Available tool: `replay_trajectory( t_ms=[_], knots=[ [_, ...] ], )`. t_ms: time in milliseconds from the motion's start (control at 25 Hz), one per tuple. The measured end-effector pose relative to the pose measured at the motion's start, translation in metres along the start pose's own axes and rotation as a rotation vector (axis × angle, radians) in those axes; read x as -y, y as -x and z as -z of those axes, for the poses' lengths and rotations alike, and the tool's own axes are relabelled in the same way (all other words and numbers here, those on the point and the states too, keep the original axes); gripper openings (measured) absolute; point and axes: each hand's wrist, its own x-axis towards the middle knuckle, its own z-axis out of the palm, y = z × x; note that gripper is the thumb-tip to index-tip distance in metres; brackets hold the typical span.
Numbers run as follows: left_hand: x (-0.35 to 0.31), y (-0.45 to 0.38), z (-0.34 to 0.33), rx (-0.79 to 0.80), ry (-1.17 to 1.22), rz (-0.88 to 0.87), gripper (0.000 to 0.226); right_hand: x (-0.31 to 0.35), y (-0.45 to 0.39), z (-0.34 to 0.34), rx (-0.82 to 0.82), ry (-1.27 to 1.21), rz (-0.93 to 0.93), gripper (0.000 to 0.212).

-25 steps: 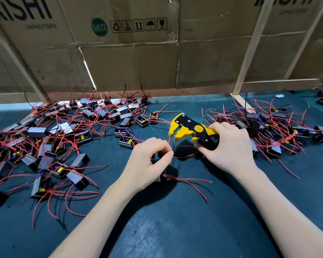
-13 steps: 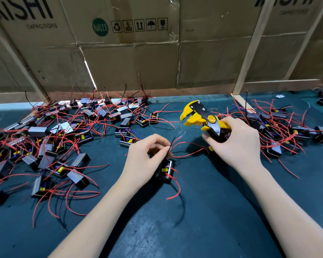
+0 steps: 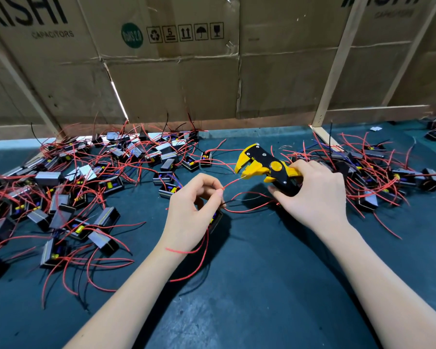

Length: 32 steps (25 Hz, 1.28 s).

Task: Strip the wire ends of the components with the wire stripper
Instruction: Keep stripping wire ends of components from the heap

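My right hand (image 3: 312,197) grips the handles of a yellow and black wire stripper (image 3: 264,167), whose jaws point left. My left hand (image 3: 194,217) pinches a red wire (image 3: 230,183) between thumb and forefinger. The wire's tip reaches the stripper's jaws. That wire belongs to a small black component (image 3: 215,219) lying under my left hand, mostly hidden by it. More of its red wires trail across my left wrist and toward my right hand.
A heap of black components with red wires (image 3: 73,192) covers the dark green table at the left. A second heap (image 3: 378,177) lies at the right behind my right hand. Cardboard walls (image 3: 176,79) with wooden slats close off the back.
My left hand has lifted one red wire up to the stripper's jaws. My right hand has lowered the stripper and brought it left toward the wire.
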Motion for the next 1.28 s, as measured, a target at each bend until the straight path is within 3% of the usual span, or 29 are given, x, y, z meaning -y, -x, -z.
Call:
replay_trajectory(
  t_ms=[320,1280],
  knots=[
    [0.0044,-0.0017,-0.0027,-0.08,-0.049,-0.002,0.011,0.002,0.0016,-0.0018,0.009,-0.025,0.064,0.041],
    [0.0015,0.0018,-0.0025,-0.018,-0.141,0.048,0.015,0.0023,0.0013,-0.0001,-0.081,0.064,0.115,0.045]
  ],
)
